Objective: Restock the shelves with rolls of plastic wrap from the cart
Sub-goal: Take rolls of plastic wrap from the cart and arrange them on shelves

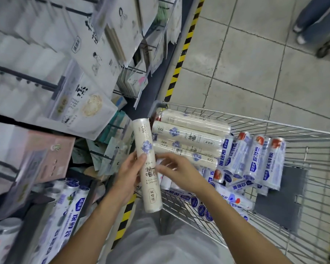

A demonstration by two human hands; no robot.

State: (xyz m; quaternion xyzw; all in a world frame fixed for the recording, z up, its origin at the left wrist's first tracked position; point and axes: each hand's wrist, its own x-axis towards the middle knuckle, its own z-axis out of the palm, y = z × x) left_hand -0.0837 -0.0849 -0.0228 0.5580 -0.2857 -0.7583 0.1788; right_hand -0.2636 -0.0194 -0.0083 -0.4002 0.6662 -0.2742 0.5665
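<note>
My left hand [129,173] grips a long cream roll of plastic wrap [147,147] with a blue flower print, held nearly upright over the left rim of the wire cart [303,147]. My right hand [176,171] touches the right side of that roll, fingers loosely bent against it. In the cart lie three more cream rolls [187,138] side by side, and to their right several blue-and-white rolls [255,159] in a pile. The shelf [84,199] at lower left holds more blue-and-white rolls [69,212].
Hanging packs and boxes [80,103] fill the pegs on the left. A yellow-black striped strip [187,40] marks the shelf base along the tiled floor. Another person's legs and a trolley wheel [322,49] are at the top right.
</note>
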